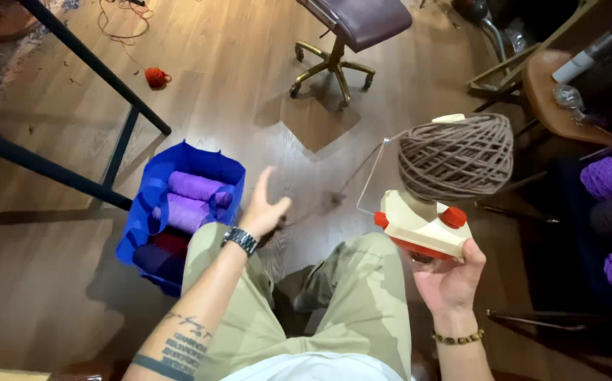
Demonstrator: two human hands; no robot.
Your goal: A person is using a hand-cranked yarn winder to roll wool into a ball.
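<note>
While your right hand [450,279] grips the yarn winder [426,227] from below, your left hand [264,212] hangs spread and empty.

You hold the winder in the air above your right knee, fingers closed under its cream base, with the brown yarn cake [456,156] seated on top and the wire guide [371,176] jutting left. Your left hand is blurred, fingers apart, touching nothing, beside the blue bag [147,212] of purple yarn [194,189] on the floor. Risk, as judged: the top-heavy cake could tip or slide off if the base tilts, since only one hand supports it.
</note>
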